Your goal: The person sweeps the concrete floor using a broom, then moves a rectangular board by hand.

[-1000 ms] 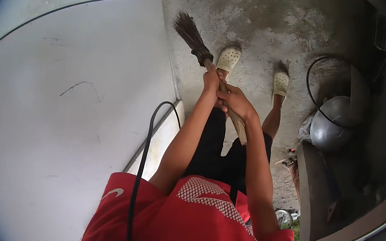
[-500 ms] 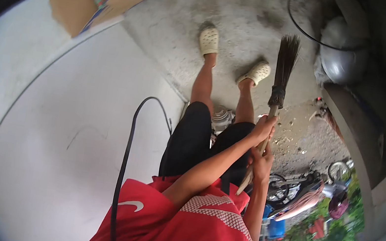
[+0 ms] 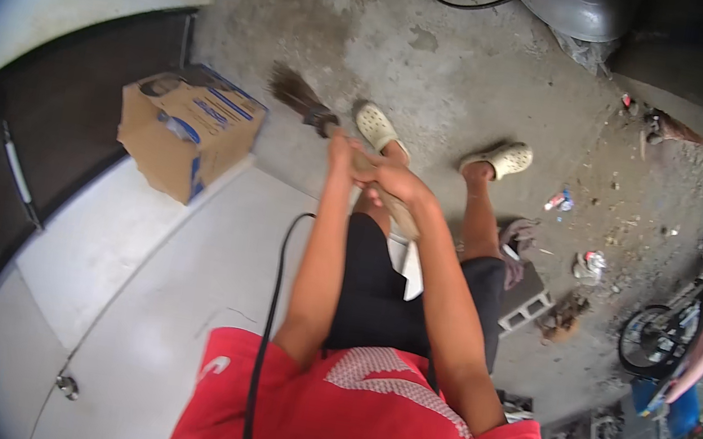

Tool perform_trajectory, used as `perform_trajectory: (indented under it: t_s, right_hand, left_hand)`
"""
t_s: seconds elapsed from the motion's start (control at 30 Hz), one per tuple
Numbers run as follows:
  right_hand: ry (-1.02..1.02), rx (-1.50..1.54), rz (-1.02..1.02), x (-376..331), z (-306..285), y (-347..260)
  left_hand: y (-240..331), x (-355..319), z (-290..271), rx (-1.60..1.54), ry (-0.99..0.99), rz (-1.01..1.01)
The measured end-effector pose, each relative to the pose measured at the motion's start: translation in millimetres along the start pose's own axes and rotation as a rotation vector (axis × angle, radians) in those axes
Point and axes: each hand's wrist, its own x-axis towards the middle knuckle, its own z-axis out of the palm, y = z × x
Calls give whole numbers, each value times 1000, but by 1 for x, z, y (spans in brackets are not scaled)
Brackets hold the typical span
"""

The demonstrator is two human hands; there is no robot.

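Both my hands grip a short broom [image 3: 322, 119] with dark stiff bristles and a pale wooden handle. My left hand [image 3: 343, 155] is wrapped round the handle just behind the binding. Close behind it, my right hand [image 3: 404, 183] closes on the handle too, with the butt end sticking out past its palm. The bristles point to the far left, over the grey concrete floor [image 3: 474, 65] beside my left clog [image 3: 376, 128]. Whether they touch the floor I cannot tell.
An open cardboard box [image 3: 234, 125] stands at the left on a white surface [image 3: 178, 284]. Small litter [image 3: 560, 200], a crumpled wrapper [image 3: 588, 266] and a hollow block [image 3: 527, 311] lie to the right. Farther right is a motorcycle [image 3: 661, 338]; a metal basin [image 3: 583, 9] is at the back.
The broom has swung from the right across to the left, its bristles now pointing far left. Both hands went with it, still gripping. My view has turned, and my feet are farther apart.
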Motion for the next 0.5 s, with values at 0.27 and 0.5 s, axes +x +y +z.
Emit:
perform_trajectory:
  t_s: [0.27, 0.5]
  right_hand:
    - [894, 456, -249, -250, -55, 78]
    - [1159, 452, -243, -277, -9, 83]
  left_hand:
    - [-254, -162, 168, 619, -664, -209]
    - [-255, -231, 148, 521, -825, -274]
